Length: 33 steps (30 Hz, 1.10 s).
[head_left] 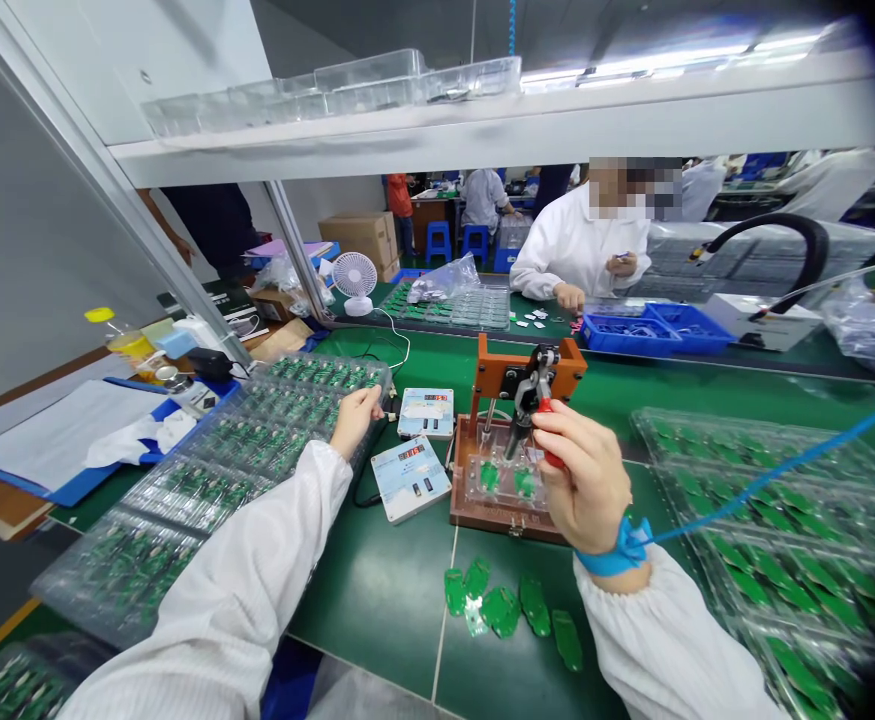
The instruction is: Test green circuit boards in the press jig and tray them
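My right hand (587, 478), with a blue wrist strap (615, 552), is closed round the red handle (552, 455) of a toggle clamp (533, 385). This clamp is mounted on an orange and brown test fixture (512, 520), where two green circuit boards (489, 477) lie under a clear plate. My left hand (357, 420) has its fingers drawn together at the right edge of a clear tray (219, 475) of green boards; what they hold, if anything, is hidden. Two meter boxes (411, 480) with red digits stand between my hands. Several loose green boards (501, 610) lie in front of the fixture.
More clear trays (774, 520) of green boards are at the right. Blue bins (632, 328), a small fan (355, 280) and a tray under plastic sit across the bench, where a person in white (576, 240) works. A shelf (422, 135) spans overhead. A blue cord (782, 470) trails from my right wrist.
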Available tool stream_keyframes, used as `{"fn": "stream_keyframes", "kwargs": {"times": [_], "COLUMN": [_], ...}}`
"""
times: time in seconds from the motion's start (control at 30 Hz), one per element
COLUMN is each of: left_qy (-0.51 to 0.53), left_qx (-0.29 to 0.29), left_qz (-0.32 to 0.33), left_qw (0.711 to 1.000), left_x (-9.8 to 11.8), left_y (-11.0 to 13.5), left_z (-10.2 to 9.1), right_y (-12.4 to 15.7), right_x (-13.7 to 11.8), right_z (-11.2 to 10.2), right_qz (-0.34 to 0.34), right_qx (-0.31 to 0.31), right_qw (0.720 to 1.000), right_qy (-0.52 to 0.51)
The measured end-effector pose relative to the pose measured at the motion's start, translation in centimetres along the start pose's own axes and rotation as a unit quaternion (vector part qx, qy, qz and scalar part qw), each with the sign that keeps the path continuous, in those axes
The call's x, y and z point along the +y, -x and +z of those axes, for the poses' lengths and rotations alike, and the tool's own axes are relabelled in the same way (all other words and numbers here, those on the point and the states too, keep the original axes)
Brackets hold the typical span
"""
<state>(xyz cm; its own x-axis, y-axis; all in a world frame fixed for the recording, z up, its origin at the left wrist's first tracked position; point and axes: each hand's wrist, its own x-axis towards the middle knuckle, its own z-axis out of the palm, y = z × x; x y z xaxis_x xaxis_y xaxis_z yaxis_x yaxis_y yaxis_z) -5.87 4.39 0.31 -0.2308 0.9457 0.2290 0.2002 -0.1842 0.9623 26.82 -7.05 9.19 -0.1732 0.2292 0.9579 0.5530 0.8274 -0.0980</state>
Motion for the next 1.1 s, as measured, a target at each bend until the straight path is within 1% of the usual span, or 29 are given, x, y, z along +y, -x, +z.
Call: {"fn": "stream_keyframes", "kwargs": {"times": [0.07,0.1,0.13,0.2,0.27,0.3,0.37,0.4,0.43,0.5,0.53,0.6,0.63,0.67,0.73,0.77,0.8,0.87,0.93,0.97,1.03,1.1], "left_qy": [-0.001,-0.002,-0.004,-0.011,-0.02,-0.026,-0.041,-0.049,-0.057,-0.072,-0.078,-0.087,-0.095,-0.106,-0.146,-0.169,-0.19,-0.223,-0.241,-0.242,-0.23,-0.209], "left_qx": [-0.006,-0.008,-0.01,-0.013,-0.017,-0.019,-0.022,-0.022,-0.023,-0.029,-0.037,-0.066,-0.094,-0.128,-0.214,-0.245,-0.269,-0.288,-0.286,-0.279,-0.265,-0.254], "left_qz": [0.001,0.002,0.003,0.007,0.012,0.015,0.022,0.026,0.031,0.043,0.05,0.066,0.081,0.098,0.146,0.164,0.18,0.21,0.237,0.245,0.246,0.225], "left_qw": [1.0,1.0,1.0,1.0,1.0,0.999,0.999,0.998,0.998,0.996,0.995,0.992,0.988,0.981,0.955,0.94,0.927,0.907,0.897,0.896,0.904,0.917], "left_x": [0.0,0.0,0.0,0.0,-0.1,-0.1,-0.1,-0.1,0.0,0.4,0.7,1.4,1.9,2.3,3.2,3.5,3.8,4.2,4.5,4.6,4.8,5.0], "left_y": [-0.1,-0.1,-0.1,-0.1,0.0,0.0,0.1,0.2,0.3,0.8,1.2,2.6,3.5,4.6,7.0,8.2,9.2,10.7,11.4,11.5,11.4,11.4], "left_z": [0.0,0.1,0.1,0.1,0.1,0.0,0.0,0.0,0.1,0.5,0.8,1.9,2.6,3.4,5.1,5.9,6.7,8.0,9.0,9.4,9.8,9.8], "right_y": [-2.1,-3.6,-5.3,-9.1,-12.5,-13.8,-15.1,-15.1,-14.6,-12.4,-10.8,-6.7,-4.4,-2.1,2.3,4.3,5.9,8.2,9.3,9.5,9.4,9.0], "right_x": [-0.1,0.0,0.2,1.2,3.3,4.6,7.3,8.4,9.3,10.2,10.2,9.7,9.2,8.6,7.4,6.7,6.0,4.7,3.7,3.5,3.3,3.4], "right_z": [-0.8,-1.1,-1.4,-1.5,-0.8,-0.3,0.8,1.3,1.5,1.2,0.7,-0.7,-1.4,-2.0,-2.7,-2.6,-2.4,-1.7,-0.8,-0.5,-0.2,-0.5], "right_qz": [-0.005,0.009,0.034,0.107,0.178,0.208,0.26,0.278,0.286,0.28,0.275,0.286,0.308,0.334,0.349,0.349,0.344,0.333,0.328,0.331,0.343,0.365], "right_qx": [0.011,0.016,0.017,-0.001,-0.056,-0.087,-0.136,-0.152,-0.159,-0.147,-0.127,-0.065,-0.028,-0.005,-0.032,-0.063,-0.096,-0.152,-0.185,-0.195,-0.206,-0.214], "right_qw": [1.0,1.0,0.999,0.993,0.978,0.968,0.947,0.94,0.938,0.946,0.952,0.956,0.951,0.942,0.937,0.935,0.934,0.931,0.926,0.923,0.915,0.903], "right_qy": [-0.001,-0.008,-0.019,-0.054,-0.093,-0.109,-0.127,-0.123,-0.112,-0.074,-0.054,-0.017,-0.005,0.004,0.009,0.005,-0.001,-0.013,-0.021,-0.025,-0.041,-0.071]}}
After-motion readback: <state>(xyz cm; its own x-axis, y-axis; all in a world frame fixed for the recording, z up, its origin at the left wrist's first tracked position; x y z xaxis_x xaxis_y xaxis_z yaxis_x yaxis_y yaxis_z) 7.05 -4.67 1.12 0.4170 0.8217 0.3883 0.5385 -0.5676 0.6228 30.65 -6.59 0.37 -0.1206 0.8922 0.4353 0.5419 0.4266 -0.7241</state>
